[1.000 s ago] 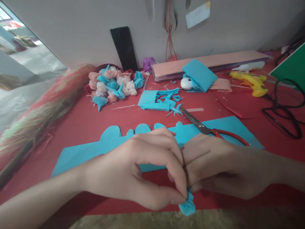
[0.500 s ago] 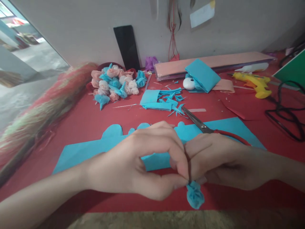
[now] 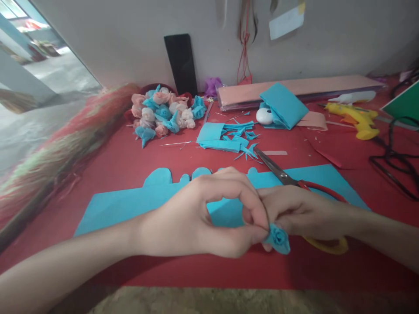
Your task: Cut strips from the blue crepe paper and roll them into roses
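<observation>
A small blue paper rose (image 3: 279, 239) is at the front centre, its rolled face toward me. My left hand (image 3: 209, 213) pinches its base between thumb and forefinger. Against those fingertips, my right hand (image 3: 294, 209) is closed at the base of the rose; its fingertips are partly hidden. Beneath both hands lies a long blue paper sheet (image 3: 121, 209) with rounded lobes along its far edge. Scissors (image 3: 284, 176) with red and yellow handles rest on the sheet, partly under my right hand.
Paper roses (image 3: 160, 111) in pink, white and blue are heaped at the back left. Cut blue strips (image 3: 212, 135) lie mid-table. A folded blue piece (image 3: 284, 106), a yellow glue gun (image 3: 355, 115) and a black cable (image 3: 389, 157) are at the right. Fringed bundle (image 3: 75, 135) far left.
The rose has turned from hanging down to pointing right, and moved slightly up and right with both hands. My right hand's fingers have shifted, and the yellow scissor handle now shows.
</observation>
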`<state>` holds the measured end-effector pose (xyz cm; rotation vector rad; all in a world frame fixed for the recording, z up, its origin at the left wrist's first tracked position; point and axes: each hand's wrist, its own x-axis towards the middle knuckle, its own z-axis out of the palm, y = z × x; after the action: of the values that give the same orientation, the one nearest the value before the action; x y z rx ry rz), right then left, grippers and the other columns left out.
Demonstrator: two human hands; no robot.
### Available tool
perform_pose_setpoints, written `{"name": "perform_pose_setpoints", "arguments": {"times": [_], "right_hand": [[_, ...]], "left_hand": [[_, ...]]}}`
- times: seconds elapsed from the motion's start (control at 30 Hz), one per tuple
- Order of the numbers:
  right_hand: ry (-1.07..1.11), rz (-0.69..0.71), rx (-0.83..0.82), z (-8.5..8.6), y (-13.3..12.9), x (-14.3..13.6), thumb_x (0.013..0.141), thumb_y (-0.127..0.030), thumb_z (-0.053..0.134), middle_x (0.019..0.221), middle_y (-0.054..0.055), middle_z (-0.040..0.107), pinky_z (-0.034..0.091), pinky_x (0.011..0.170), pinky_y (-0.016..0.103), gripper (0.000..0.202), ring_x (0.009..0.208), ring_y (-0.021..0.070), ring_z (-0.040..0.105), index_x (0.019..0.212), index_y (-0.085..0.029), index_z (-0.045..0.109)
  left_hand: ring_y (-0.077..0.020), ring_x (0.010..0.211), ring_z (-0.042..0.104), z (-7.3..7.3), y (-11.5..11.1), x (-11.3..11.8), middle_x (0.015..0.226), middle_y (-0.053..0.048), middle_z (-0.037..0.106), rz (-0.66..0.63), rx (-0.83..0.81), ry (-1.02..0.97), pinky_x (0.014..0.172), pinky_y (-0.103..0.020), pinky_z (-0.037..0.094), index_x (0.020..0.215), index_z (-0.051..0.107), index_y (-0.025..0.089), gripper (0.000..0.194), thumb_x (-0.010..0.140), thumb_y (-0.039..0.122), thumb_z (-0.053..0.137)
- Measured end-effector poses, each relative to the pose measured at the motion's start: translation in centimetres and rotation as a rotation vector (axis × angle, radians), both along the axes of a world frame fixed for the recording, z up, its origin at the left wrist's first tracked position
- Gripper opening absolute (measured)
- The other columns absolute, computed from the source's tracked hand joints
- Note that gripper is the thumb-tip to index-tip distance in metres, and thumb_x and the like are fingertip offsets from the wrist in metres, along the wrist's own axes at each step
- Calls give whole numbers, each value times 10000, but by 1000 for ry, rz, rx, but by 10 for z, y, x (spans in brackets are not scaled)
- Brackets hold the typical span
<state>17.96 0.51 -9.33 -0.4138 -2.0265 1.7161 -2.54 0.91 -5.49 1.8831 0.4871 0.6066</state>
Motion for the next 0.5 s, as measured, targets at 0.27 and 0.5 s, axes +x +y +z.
{"name": "perform_pose_setpoints", "arguments": {"times": [0.27, 0.5], "right_hand": [[21, 16, -86, -5, 1, 0, 931, -434, 477, 782, 15, 526, 433, 680, 233, 342, 756, 111, 518, 798, -140, 588], [48, 18, -140, -7, 0, 0, 923, -421, 510, 773, 14, 524, 426, 651, 235, 322, 730, 112, 513, 798, -138, 598]], "left_hand": [[-96, 754, 547, -4, -3, -1, 722, 21, 614, 17, -68, -26, 775, -213, 446, 733, 608, 147, 106, 774, 59, 652], [-95, 740, 552, -5, -1, -2, 742, 8, 617, 18, -98, -37, 757, -205, 469, 737, 612, 135, 87, 771, 65, 651]]}}
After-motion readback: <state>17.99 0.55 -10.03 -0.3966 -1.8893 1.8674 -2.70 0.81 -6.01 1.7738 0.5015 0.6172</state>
